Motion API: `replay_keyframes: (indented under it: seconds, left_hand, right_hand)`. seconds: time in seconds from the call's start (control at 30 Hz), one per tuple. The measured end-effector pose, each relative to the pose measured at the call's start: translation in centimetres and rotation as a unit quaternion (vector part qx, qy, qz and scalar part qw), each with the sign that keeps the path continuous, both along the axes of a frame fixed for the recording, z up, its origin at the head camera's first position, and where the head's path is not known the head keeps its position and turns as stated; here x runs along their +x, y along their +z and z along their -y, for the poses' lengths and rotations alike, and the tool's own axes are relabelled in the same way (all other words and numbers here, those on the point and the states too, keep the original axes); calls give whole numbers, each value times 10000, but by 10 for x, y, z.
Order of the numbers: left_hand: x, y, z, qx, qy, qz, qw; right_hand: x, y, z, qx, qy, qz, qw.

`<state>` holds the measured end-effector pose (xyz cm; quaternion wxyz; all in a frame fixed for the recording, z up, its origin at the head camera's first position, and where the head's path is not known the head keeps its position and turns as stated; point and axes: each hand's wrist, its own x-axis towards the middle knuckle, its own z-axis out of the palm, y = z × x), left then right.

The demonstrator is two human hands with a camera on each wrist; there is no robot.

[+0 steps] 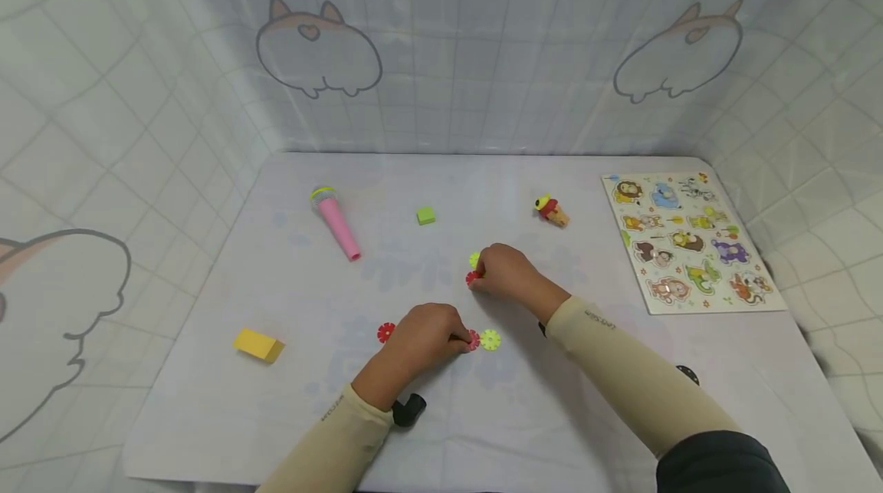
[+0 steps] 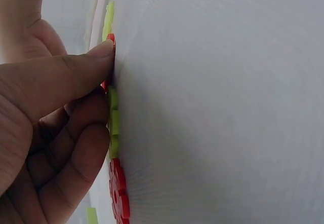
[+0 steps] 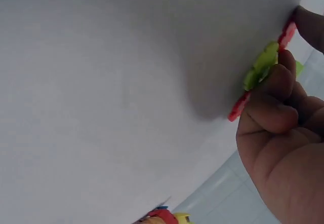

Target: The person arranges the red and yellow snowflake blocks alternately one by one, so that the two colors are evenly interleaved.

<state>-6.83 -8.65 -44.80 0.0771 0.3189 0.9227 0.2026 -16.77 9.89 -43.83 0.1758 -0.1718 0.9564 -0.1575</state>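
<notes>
My left hand (image 1: 429,333) pinches a small red notched interlocking disc (image 2: 110,41) between thumb and fingers. This red disc (image 1: 474,340) meets a yellow-green disc (image 1: 490,340). In the left wrist view, a green disc (image 2: 114,122) and another red disc (image 2: 119,191) continue the row. My right hand (image 1: 509,272) pinches a red disc (image 1: 472,277) beside another yellow-green disc (image 1: 474,260). The right wrist view shows a green disc (image 3: 262,66) between red discs (image 3: 238,106); the fingers partly cover these pieces.
Toward the back lie a pink toy microphone (image 1: 338,225), a green block (image 1: 425,215) and an ice-cream-cone toy (image 1: 552,211). A yellow block (image 1: 258,344) is at left. An animal puzzle board (image 1: 693,244) lies at right on the white table (image 1: 303,416).
</notes>
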Motion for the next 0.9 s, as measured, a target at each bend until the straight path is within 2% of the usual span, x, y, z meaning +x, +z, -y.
replay_keyframes:
  seconds: [0.13, 0.33, 0.57, 0.67, 0.77, 0.9]
  left_hand:
    - [-1, -1, 0, 11, -13, -23, 10000]
    - [-2, -2, -1, 69, -103, -163, 9998]
    - [-3, -2, -3, 76, -53, -85, 9999]
    - [-3, -3, -2, 72, -34, -51, 10000]
    - [-2, -4, -1, 74, -53, -87, 9999]
    - [-2, -4, 0, 79, -46, -108, 9999]
  right_hand:
    - [1, 3, 3, 166, -12, -63, 9998]
    - [6, 9, 6, 516, 283, -328, 9977]
    - [-1, 14, 4, 457, 207, 220, 9985]
    - [0, 12, 1, 49, 235, 240, 9994]
    - [6, 6, -5, -682, 344, 141, 9970]
    - [19, 6, -21, -1758, 345, 169, 9837]
